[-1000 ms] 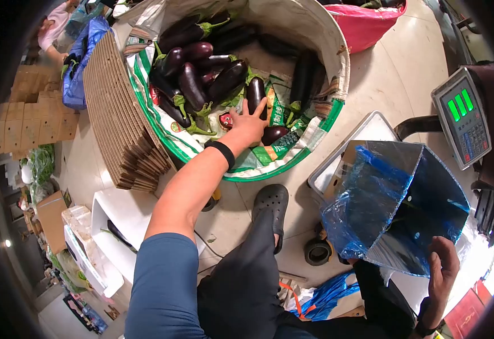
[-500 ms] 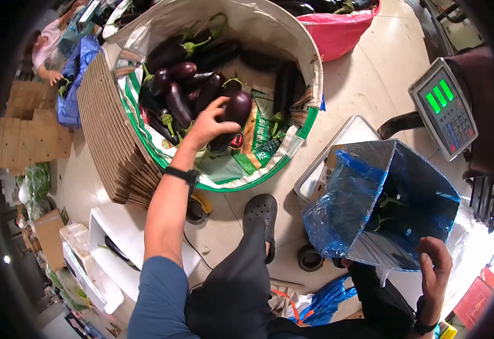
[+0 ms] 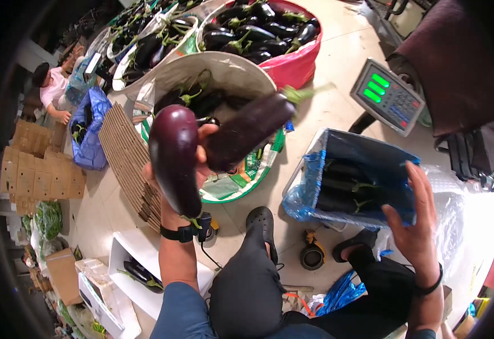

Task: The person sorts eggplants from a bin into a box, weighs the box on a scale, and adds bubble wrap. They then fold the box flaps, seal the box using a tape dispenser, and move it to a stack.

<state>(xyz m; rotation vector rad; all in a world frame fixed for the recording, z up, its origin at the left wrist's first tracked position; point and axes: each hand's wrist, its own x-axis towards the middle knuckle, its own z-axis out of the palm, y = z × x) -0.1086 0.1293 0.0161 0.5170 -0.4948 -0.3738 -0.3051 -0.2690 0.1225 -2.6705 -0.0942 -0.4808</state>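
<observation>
"Gripping a plump purple eggplant [image 3: 173,152] and a longer, darker eggplant [image 3: 250,133] together, the person's left hand [image 3: 203,161] is hovering over the round white bag [image 3: 247,73]."

"How are the fingers faring?"

"On that hand they're curling around the pair, partly hidden, so I'm not able to tell how hard they're pressing. The right hand [image 3: 419,229] is spreading its fingers wide, holding nothing, beside the blue-lined box [image 3: 365,146]; whether it's touching the box, I can't tell."

"And that box?"

"It's apparently resting on the scale, more eggplants [image 3: 337,198] lying inside, the scale display [image 3: 387,99] glowing green."

"What is good handling calling for?"

"I'd be cradling both bodies, not pinching, so neither is slipping or bruising. I'd be minding the long one's stem: it's jutting away from the hand and could be scratching skins or catching the liner [image 3: 299,207]."
</observation>
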